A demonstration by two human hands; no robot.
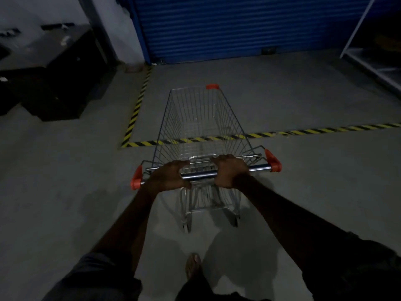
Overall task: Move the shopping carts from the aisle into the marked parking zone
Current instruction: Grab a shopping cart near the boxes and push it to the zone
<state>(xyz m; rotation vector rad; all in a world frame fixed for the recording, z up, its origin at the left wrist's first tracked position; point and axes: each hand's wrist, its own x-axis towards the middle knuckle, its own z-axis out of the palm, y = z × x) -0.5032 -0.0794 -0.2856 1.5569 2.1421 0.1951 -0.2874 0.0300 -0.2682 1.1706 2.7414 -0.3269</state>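
**Empty cart halfway over the hazard line, both hands on the push bar**

The fingers (183,165) of the left hand (168,175) curl over the chrome push bar (199,175). The right hand (230,172) clasps the same bar just beside it. Both hands sit near the middle, between the orange end caps (273,161).

The bar belongs to an empty wire shopping cart (201,118) pointing straight ahead. Its basket reaches over a yellow-and-black tape line (303,132) on the grey floor, and the rear wheels (186,224) stand on the near side. The cart therefore appears only partly inside the marked parking zone.

A second tape strip (138,105) runs up the zone's left edge toward a blue roller shutter (238,25). Dark cabinets (54,83) stand to the left and a pale shelf frame (373,51) to the right. One sandalled foot (193,266) shows behind the cart.

Likely risks:
- Hands set this close together give little steering leverage, so a swivelling wheel could drift the cart across the left strip.
- Too hard a push could run it into the shutter.
- Stopping here would leave the rear outside the zone.
- The dim light makes the tape harder to judge
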